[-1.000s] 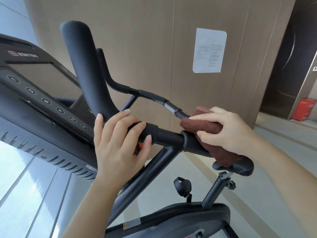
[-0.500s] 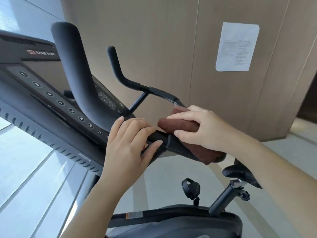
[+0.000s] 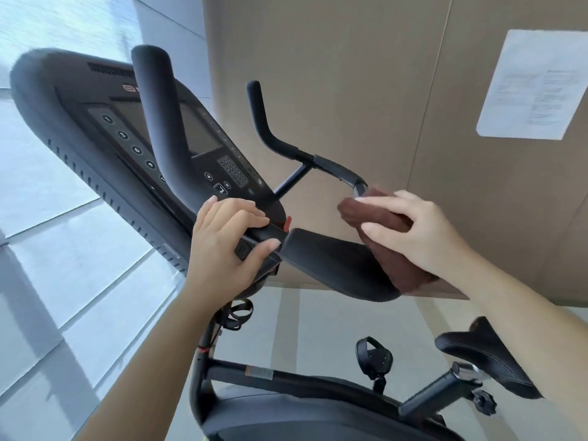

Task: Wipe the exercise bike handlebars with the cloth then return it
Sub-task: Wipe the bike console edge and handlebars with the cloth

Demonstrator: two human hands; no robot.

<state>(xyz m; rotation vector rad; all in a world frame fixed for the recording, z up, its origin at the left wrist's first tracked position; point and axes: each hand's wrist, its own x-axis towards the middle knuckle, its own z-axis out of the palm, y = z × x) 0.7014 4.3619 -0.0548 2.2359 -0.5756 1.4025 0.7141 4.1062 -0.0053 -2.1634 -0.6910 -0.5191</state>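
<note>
The cloth [image 3: 380, 219] is pinched round the handlebar [image 3: 331, 259] by the right grip [image 3: 423, 237]; the bar's axis runs toward the clasping left grip [image 3: 222, 249].

Head camera looks down, close over the handlebars [image 3: 159, 122]

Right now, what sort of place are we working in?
Likely a gym or fitness room: an exercise bike with handlebars, a button console and a saddle, plus a printed notice on the panelled wall.
</note>
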